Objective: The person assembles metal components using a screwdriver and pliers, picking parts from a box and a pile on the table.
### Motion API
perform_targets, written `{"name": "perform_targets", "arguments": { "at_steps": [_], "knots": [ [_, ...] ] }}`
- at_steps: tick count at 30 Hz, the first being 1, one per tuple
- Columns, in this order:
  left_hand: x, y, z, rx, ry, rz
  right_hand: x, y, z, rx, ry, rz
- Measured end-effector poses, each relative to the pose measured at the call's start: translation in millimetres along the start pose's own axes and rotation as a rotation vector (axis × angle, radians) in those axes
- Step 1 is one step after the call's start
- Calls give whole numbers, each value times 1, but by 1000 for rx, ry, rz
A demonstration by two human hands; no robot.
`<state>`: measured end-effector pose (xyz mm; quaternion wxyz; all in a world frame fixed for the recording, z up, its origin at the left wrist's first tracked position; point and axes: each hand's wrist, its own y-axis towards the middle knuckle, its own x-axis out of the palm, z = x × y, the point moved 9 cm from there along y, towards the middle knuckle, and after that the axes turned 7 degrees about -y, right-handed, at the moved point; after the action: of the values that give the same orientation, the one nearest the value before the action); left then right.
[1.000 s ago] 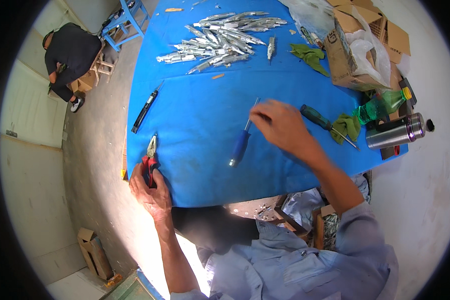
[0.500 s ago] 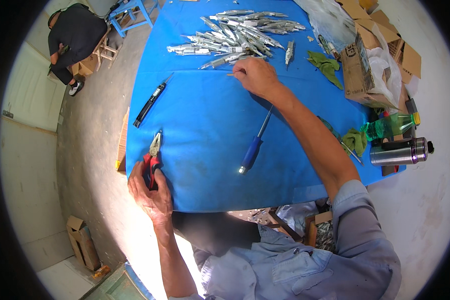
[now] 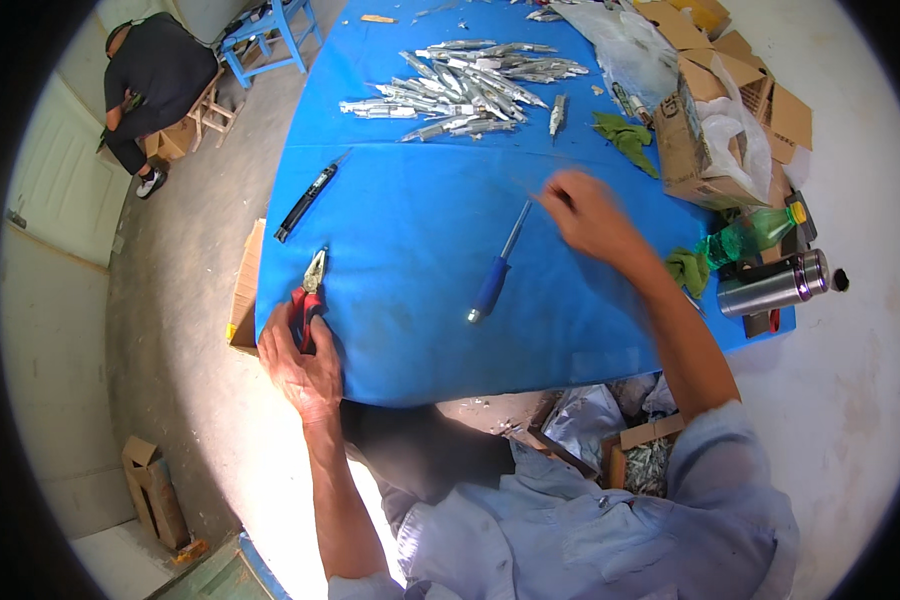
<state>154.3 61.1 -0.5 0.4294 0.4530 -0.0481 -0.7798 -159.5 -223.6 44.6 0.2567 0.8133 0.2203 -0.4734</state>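
Note:
At the left edge of the blue-covered table (image 3: 410, 300), my left hand (image 3: 308, 372) is closed round the red handles of a pair of pliers (image 3: 315, 272), whose jaws point away from me. My right hand (image 3: 595, 222) is over the table near the tip of a blue-handled screwdriver (image 3: 489, 288). Motion blurs its fingers, so I cannot make out what they hold. A slim black tool with a pointed tip (image 3: 307, 203) lies beyond the pliers. Farther off is a heap of slender silver-and-white pieces (image 3: 460, 88); one similar piece (image 3: 557, 116) lies apart on its right.
On the right stand an open cardboard box (image 3: 685, 150) with plastic in it, a green bottle (image 3: 755, 235) and a steel flask (image 3: 775, 285). Green cloths (image 3: 625, 143) lie nearby. Beyond the table's left side, another person (image 3: 160, 75) sits bent forward near a blue stool (image 3: 270, 40).
My right hand has swung right and nearer, away from the heap toward the screwdriver's tip. The thin brown bit beside its fingers no longer shows there. My left hand stays on the pliers. The view has shifted slightly.

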Motion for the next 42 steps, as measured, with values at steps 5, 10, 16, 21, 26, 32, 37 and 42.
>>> {"name": "perform_targets", "arguments": {
  "at_steps": [5, 10, 16, 21, 26, 32, 37, 42],
  "knots": [
    [0, 0, 2, 13, 6, 7, -65, -164, 26, 284, 33, -154],
    [0, -3, -2, 18, 31, 13, -89, -320, 95, 740, -194, -348],
    [0, -4, -5, 2, 7, 10, -92, -410, 144, 712, -656, -459],
    [1, -4, -2, 25, 21, 25, -93, -301, 74, 589, -438, -327],
    [-1, -2, 1, 27, -13, 20, -62, -165, 12, 279, -165, -152],
    [3, -2, -6, -17, 9, -20, -8, -18, -1, 50, -160, 31],
    [7, -2, -6, -56, -31, -43, 19, 69, 20, 19, -188, 145],
    [6, -3, -8, -53, -33, -37, 35, 111, 24, 23, -251, 210]
  ]
}}
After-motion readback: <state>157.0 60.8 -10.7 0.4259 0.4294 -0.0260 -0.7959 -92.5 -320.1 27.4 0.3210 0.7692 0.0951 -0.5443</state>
